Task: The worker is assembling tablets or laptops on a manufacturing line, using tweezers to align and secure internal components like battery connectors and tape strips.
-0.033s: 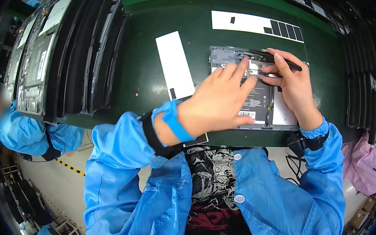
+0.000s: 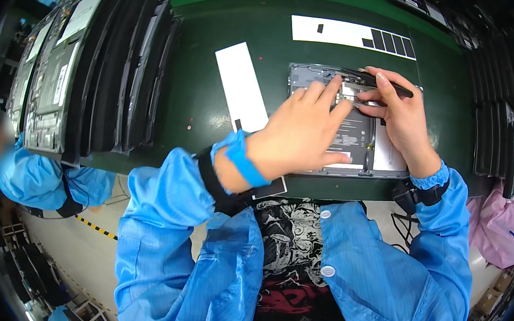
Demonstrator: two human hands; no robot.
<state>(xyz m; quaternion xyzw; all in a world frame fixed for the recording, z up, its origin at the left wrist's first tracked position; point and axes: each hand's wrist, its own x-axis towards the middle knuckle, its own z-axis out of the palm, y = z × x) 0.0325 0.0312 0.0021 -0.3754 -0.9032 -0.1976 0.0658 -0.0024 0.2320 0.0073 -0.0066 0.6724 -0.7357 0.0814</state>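
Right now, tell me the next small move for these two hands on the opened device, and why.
Probably press the left hand's fingers down to steady the opened grey device while the right hand guides the thin dark tool along its top edge. Both hands already meet at that upper strip, so the work seems centred there.

I see the opened device (image 2: 359,140) lying on the mat (image 2: 195,91) right of the frame's centre, at the mat's near edge. My left hand (image 2: 303,134) lies on its middle; my right hand (image 2: 399,116) rests on its upper right part, holding a slim tool (image 2: 375,80) along its top edge. Just left of the device a paper strip (image 2: 239,93) lies slanted. Behind it, at upper centre, lies a long sheet (image 2: 345,35). Racked trays (image 2: 91,68) stand at the frame's left, more trays (image 2: 504,130) at the right. Another person (image 2: 24,167) sits at lower left.
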